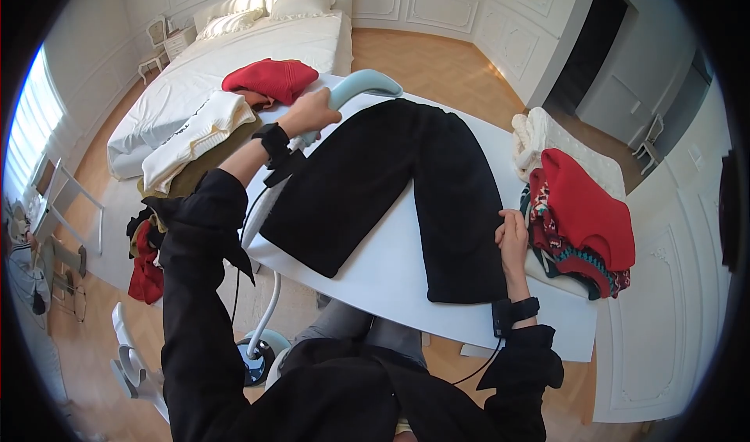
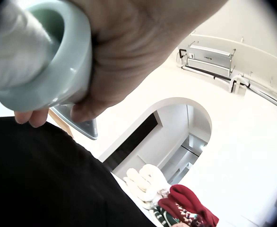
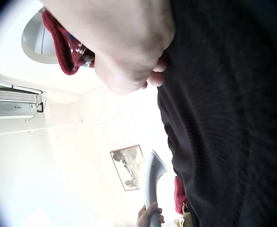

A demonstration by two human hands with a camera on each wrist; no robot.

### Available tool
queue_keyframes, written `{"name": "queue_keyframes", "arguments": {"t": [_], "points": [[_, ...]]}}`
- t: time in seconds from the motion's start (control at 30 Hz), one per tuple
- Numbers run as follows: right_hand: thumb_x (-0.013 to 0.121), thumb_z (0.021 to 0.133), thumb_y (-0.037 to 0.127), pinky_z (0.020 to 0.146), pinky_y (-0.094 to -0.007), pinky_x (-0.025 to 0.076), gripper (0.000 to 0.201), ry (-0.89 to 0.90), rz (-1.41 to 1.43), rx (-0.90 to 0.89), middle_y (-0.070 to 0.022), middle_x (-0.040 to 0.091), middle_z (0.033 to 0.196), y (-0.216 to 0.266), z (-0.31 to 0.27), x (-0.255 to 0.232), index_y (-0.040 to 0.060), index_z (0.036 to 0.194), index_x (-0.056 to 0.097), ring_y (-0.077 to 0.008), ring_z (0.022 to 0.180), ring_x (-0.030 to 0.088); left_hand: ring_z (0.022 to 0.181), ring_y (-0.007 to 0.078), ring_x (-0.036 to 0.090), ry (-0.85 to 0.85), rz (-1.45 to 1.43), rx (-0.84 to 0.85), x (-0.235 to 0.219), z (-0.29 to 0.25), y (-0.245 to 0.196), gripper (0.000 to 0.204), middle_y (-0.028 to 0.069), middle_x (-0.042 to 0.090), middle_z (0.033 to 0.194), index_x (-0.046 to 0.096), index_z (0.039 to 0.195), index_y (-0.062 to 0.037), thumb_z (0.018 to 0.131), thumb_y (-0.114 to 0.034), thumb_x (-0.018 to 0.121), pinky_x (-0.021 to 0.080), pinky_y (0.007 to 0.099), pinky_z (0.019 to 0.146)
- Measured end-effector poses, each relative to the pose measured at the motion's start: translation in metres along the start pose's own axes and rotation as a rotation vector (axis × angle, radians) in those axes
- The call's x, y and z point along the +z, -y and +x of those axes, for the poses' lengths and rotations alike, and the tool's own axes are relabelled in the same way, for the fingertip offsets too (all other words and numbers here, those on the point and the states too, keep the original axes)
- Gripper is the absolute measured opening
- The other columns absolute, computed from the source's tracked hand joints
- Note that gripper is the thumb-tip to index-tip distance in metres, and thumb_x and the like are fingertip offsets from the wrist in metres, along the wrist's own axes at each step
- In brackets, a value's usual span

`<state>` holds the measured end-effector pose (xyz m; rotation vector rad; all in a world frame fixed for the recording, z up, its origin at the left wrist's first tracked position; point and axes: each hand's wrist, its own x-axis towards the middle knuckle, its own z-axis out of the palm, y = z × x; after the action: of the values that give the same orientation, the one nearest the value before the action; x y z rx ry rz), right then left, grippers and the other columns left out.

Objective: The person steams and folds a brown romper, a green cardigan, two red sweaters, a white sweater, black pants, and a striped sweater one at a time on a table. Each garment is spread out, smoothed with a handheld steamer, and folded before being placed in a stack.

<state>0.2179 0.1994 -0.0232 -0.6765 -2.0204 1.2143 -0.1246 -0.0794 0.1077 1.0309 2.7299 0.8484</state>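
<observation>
Black trousers [image 1: 461, 192] lie spread on the white table [image 1: 375, 262], both legs pointing toward the person. The left hand [image 1: 312, 112] grips the handle of a pale blue garment steamer [image 1: 367, 81], whose head is at the waist end of the trousers. In the left wrist view, the fingers of the left hand [image 2: 129, 52] curl round the steamer [image 2: 77, 71]. At the outer edge of the right trouser leg, the right hand [image 1: 513, 243] pinches the fabric. The right wrist view has the curled right hand [image 3: 124, 52] against the black cloth [image 3: 233, 118]; its fingertips are partly hidden.
Folded red [image 1: 590, 208] and cream knitwear [image 1: 574, 145] lies at the table's right end. Beyond the left arm are a red garment [image 1: 269, 79] and a white one [image 1: 195, 141]. A white hose [image 1: 273, 309] runs to the steamer base [image 1: 262, 364] on the floor. A bed [image 1: 312, 36] stands behind.
</observation>
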Motion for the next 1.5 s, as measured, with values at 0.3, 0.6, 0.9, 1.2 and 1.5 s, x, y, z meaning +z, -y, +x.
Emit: {"name": "queue_keyframes", "arguments": {"t": [0.3,0.6,0.9,1.2,1.5], "points": [[0.039,0.101,0.027,0.043,-0.0207,0.027,0.030,0.008,-0.039,-0.007,0.0019,0.045,0.054,0.000,0.003,0.004,0.0031,0.099,0.058,-0.0037,0.046,0.039,0.069,0.0285,0.068,-0.154,0.200,-0.070,-0.028,0.071,0.074,0.043,0.0166,0.066,0.085,0.051,0.107,0.0029,0.076,-0.024,0.064,0.055,0.0391,0.057],[0.040,0.100,0.020,0.045,-0.0215,0.031,0.026,0.020,-0.038,0.062,0.0008,0.045,0.055,0.002,0.006,0.006,0.0019,0.097,0.057,-0.0049,0.047,0.042,0.072,0.0311,0.068,-0.167,0.192,-0.102,0.015,0.137,0.096,0.036,0.0194,0.066,0.084,0.052,0.103,0.0016,0.075,-0.019,0.062,0.055,0.0414,0.065],[0.041,0.100,0.019,0.045,-0.0213,0.032,0.025,0.014,-0.054,0.092,0.0008,0.045,0.055,0.007,0.006,0.007,0.0013,0.095,0.058,-0.0047,0.047,0.043,0.073,0.0331,0.068,-0.191,0.218,-0.124,0.044,0.175,0.122,0.036,0.0210,0.067,0.085,0.049,0.103,0.0010,0.078,-0.023,0.059,0.054,0.0418,0.070],[0.044,0.099,0.019,0.045,-0.0219,0.033,0.024,0.013,-0.089,0.092,0.0007,0.046,0.054,0.007,0.007,0.009,0.0018,0.093,0.060,-0.0047,0.047,0.045,0.106,0.0414,0.056,-0.421,0.599,0.092,0.074,0.166,0.120,0.073,0.0230,0.049,0.124,0.030,0.136,-0.0016,0.081,-0.035,0.065,0.047,0.0480,0.088],[0.051,0.094,0.020,0.047,-0.0269,0.040,0.020,0.047,-0.311,-0.048,-0.0037,0.052,0.053,0.005,0.002,0.008,0.0057,0.095,0.064,-0.0098,0.048,0.053,0.112,0.0349,0.053,0.300,0.493,0.432,0.083,0.024,0.020,0.060,0.0191,0.051,0.119,0.043,0.137,-0.0150,0.085,-0.039,0.062,0.046,0.0439,0.092]]}}
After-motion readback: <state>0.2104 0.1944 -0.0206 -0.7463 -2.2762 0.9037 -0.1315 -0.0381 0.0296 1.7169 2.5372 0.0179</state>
